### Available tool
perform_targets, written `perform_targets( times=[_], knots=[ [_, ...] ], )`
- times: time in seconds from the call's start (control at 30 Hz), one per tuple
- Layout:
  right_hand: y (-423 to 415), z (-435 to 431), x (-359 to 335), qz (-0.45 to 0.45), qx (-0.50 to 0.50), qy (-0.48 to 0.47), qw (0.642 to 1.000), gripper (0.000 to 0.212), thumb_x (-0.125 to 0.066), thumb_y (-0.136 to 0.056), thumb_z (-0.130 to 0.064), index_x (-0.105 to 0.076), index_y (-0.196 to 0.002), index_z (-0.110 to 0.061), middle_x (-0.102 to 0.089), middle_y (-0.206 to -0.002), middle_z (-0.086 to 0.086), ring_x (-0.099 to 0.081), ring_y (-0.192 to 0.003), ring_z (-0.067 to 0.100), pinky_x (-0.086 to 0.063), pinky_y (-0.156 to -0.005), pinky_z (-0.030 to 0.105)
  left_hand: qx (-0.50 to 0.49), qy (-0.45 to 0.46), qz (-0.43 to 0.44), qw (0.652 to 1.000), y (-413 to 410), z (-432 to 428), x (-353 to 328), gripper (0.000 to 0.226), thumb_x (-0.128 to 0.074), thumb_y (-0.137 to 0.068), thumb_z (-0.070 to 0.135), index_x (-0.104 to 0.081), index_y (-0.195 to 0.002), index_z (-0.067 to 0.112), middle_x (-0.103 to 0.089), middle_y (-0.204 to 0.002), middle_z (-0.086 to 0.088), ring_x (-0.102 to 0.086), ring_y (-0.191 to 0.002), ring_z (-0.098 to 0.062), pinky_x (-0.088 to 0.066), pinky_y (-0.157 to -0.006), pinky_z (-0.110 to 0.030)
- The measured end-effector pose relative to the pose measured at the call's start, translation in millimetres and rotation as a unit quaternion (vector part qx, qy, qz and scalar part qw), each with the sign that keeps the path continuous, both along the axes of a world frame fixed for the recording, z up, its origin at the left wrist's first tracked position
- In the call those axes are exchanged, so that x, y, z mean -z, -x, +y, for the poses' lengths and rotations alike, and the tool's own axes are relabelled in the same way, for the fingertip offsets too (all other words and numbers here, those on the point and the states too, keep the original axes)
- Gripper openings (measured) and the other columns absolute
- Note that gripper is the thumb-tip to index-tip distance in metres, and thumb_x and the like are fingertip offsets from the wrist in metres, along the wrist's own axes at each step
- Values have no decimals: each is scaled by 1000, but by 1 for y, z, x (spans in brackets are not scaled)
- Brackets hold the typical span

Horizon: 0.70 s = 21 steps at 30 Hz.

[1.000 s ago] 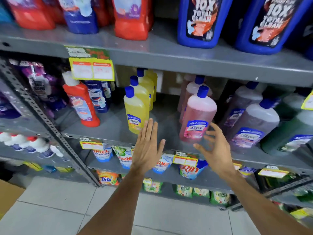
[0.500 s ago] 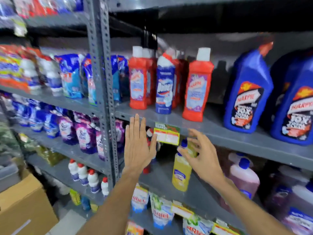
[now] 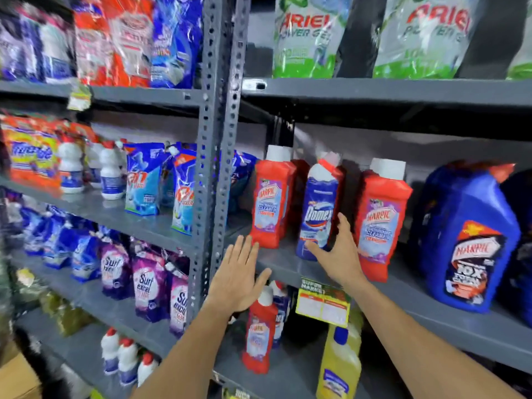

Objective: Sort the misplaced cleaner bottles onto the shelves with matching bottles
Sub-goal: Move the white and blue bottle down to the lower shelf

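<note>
Grey metal shelf (image 3: 288, 266) carrying, left to right, a red Harpic bottle (image 3: 269, 203), a blue Domex bottle (image 3: 318, 208), another red Harpic bottle (image 3: 380, 223) and a large blue Harpic jug (image 3: 466, 240), all upright.

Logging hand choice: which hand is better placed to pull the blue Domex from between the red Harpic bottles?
Right. The right hand is open at the base of the Domex bottle, fingers curled toward it. The left hand lies flat, lower, by the shelf edge.

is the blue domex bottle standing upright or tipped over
Upright: the Domex bottle stands on its base on the shelf between red Harpic bottles, angled cap on top, right hand reaching for it.
</note>
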State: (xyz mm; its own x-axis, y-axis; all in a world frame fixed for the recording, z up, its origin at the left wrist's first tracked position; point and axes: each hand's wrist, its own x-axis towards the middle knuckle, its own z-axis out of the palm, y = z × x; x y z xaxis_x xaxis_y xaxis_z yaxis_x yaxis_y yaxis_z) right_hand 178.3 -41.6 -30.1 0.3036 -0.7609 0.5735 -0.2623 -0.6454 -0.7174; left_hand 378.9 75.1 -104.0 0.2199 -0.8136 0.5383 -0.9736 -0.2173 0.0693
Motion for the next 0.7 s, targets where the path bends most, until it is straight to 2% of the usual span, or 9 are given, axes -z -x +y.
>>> perform_targets(
  times=[0.13, 0.3, 0.5, 0.7],
  knots=[
    [-14, -10, -6, -22, -12, -41, 999, 95, -85, -80, -15, -27, -155, -16, -57, -145, 7, -59, -126, 24, -47, -103, 36, 19, -3, 25, 999, -6, -5, 7, 74, -17, -99, 58, -1, -156, 13, 2, -166, -6, 14, -151, -20, 11, -122, -36],
    [-17, -19, -11, -27, 5, -50, 998, 93, -84, -81, -15, -28, -155, -20, -60, -143, 9, -61, -126, 27, -50, -106, 49, 27, 1, 32, 999, -6, -5, 7, 74, -16, -99, 59, -12, -155, 12, -10, -165, -7, 5, -152, -22, 6, -123, -39],
    [-7, -12, -16, -55, -6, -37, 998, 88, -91, -72, -15, -41, -145, -20, -62, -138, 3, -62, -117, 18, -53, -98, 39, 35, 8, 20, 999, -6, -3, 1, 69, -22, -99, 56, -22, -152, 11, -26, -160, -8, -11, -150, -25, 1, -123, -39],
    [9, 7, -31, -86, -26, -25, 996, 77, -93, -68, -16, -47, -130, -21, -64, -125, -5, -64, -112, 15, -53, -87, 29, 30, -23, 27, 999, -3, 1, -6, 69, -25, -100, 54, -19, -153, 11, -23, -161, -8, -9, -150, -24, 2, -123, -40]
  ],
)
